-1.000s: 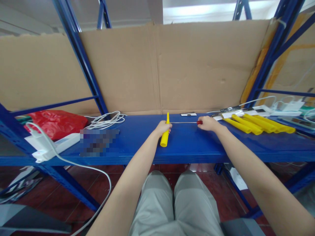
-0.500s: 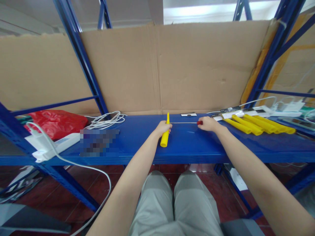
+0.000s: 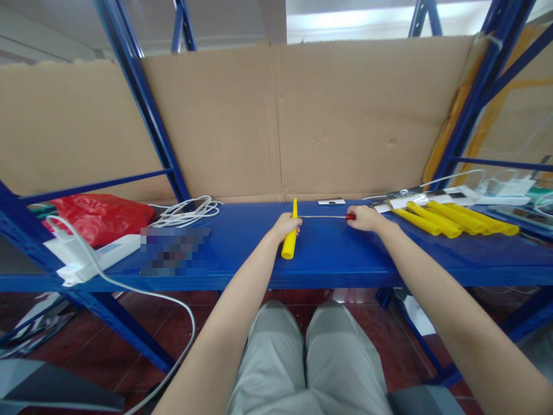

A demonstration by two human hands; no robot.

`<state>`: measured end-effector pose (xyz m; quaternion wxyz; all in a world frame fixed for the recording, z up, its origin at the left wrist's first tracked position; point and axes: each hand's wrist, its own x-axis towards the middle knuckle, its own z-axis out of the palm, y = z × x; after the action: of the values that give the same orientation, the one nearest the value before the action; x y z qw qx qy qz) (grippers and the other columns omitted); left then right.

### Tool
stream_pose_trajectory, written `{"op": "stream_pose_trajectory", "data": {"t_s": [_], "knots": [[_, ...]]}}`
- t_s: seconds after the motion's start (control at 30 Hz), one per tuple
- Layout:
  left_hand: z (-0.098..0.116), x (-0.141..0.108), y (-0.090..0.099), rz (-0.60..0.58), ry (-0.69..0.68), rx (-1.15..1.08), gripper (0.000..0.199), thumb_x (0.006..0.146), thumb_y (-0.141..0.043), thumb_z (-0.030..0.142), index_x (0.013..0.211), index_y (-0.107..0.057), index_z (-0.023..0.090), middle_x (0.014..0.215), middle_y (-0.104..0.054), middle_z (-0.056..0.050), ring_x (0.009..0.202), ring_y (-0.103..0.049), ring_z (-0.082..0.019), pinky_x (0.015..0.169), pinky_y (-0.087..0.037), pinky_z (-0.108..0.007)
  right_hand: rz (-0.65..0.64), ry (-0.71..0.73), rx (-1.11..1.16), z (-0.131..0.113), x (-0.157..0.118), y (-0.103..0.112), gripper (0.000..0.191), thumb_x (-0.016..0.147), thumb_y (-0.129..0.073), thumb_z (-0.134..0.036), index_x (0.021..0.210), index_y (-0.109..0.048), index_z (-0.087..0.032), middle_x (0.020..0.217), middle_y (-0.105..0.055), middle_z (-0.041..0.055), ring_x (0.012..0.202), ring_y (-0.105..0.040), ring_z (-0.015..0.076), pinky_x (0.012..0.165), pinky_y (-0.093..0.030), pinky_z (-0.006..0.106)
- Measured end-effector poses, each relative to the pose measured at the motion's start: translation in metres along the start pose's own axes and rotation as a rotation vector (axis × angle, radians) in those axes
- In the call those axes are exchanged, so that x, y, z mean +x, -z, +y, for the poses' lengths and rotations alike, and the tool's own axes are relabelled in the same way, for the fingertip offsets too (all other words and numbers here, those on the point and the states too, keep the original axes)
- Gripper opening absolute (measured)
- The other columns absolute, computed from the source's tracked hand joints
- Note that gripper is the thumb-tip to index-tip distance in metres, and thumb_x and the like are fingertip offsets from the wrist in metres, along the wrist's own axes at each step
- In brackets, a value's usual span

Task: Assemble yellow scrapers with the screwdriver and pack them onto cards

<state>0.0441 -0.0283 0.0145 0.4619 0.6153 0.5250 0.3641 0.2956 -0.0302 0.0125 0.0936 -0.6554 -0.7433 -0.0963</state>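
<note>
One red bag (image 3: 101,218) is seen at the left end of the blue shelf (image 3: 242,275), with a white power strip (image 3: 123,248) set just in front of it and a coiled white cable (image 3: 188,214) lying to its right, near the back edge. Around the middle of the shelf, a yellow tube (image 3: 289,246) is gripped in the closed left hand (image 3: 286,226), its wider end pointed toward the front edge. From the tube's right side a red-handled tool (image 3: 324,217) is extended, its thin shaft held roughly parallel to the back edge; whether its tip has been pushed into the tube cannot be told. The tool's red handle is gripped in the closed right hand (image 3: 365,218). Compared with half a second ago, almost nothing has been changed: both grips are kept, and at most a slight shift of the shaft is seen. By that, tool and tube are judged to be held steady at one spot. Toward the right end, several yellow tubes (image 3: 460,219) are laid side by side, touched by neither hand.
</note>
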Motion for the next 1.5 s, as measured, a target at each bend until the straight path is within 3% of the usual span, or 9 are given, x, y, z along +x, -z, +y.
{"op": "stream_pose_trajectory", "data": {"t_s": [0.17,0.43,0.67,0.9,1.13,1.3,1.5], "knots": [[0.001,-0.001,0.0,0.007,0.007,0.006,0.014,0.079,-0.049,0.0,0.078,-0.049,0.015,0.044,-0.045,0.006,0.038,-0.043,-0.007,0.044,-0.038,-0.019,0.004,0.041,-0.022,0.001,0.001,-0.001,0.018,0.074,-0.055,-0.021,0.086,-0.068,-0.017,0.092,-0.072,0.0103,0.086,-0.066,0.0236,0.07,-0.044,0.026],[0.002,-0.002,-0.001,0.002,0.008,0.003,0.017,0.079,-0.048,0.0,0.071,-0.048,0.015,0.042,-0.046,0.005,0.038,-0.043,-0.008,0.044,-0.037,-0.02,0.007,-0.037,-0.07,-0.004,-0.002,0.003,0.023,0.075,-0.055,-0.021,0.095,-0.066,-0.017,0.091,-0.072,0.0105,0.083,-0.066,0.0237,0.066,-0.043,0.027],[0.001,-0.002,0.0,0.002,0.006,-0.002,0.015,0.077,-0.049,0.0,0.072,-0.051,0.014,0.042,-0.046,0.005,0.039,-0.044,-0.009,0.047,-0.04,-0.021,0.012,0.04,-0.081,-0.004,-0.002,0.004,0.018,0.075,-0.054,-0.022,0.085,-0.068,-0.015,0.097,-0.07,0.012,0.088,-0.065,0.0233,0.072,-0.043,0.027],[-0.001,0.001,0.0,0.018,-0.013,0.006,0.014,0.075,-0.052,0.0,0.072,-0.051,0.014,0.043,-0.046,0.005,0.038,-0.044,-0.009,0.046,-0.039,-0.021,0.014,-0.069,-0.077,-0.007,-0.005,0.007,0.021,0.074,-0.055,-0.021,0.092,-0.065,-0.017,0.087,-0.07,0.01,0.08,-0.065,0.0229,0.062,-0.04,0.026],[-0.001,0.002,0.0,0.032,-0.029,-0.017,0.014,0.074,-0.052,0.0,0.074,-0.052,0.014,0.044,-0.045,0.006,0.039,-0.044,-0.008,0.046,-0.038,-0.02,0.02,0.015,-0.011,-0.001,-0.001,0.004,0.012,0.073,-0.055,-0.02,0.075,-0.066,-0.017,0.091,-0.069,0.0103,0.08,-0.063,0.0203,0.066,-0.041,0.024],[-0.002,0.003,0.001,0.033,-0.041,-0.007,0.014,0.074,-0.051,0.001,0.073,-0.051,0.014,0.044,-0.045,0.006,0.039,-0.044,-0.009,0.045,-0.038,-0.021,0.019,-0.063,-0.051,-0.006,-0.004,0.007,0.015,0.072,-0.057,-0.02,0.085,-0.064,-0.019,0.083,-0.069,0.0077,0.076,-0.063,0.0208,0.061,-0.038,0.025],[-0.001,0.002,0.0,0.037,-0.026,0.008,0.013,0.074,-0.052,0.001,0.073,-0.052,0.014,0.045,-0.046,0.006,0.039,-0.045,-0.008,0.046,-0.039,-0.021,0.02,-0.104,-0.067,-0.005,-0.004,0.006,0.018,0.075,-0.053,-0.02,0.091,-0.06,-0.019,0.091,-0.07,0.009,0.083,-0.063,0.0225,0.06,-0.036,0.027]]}}
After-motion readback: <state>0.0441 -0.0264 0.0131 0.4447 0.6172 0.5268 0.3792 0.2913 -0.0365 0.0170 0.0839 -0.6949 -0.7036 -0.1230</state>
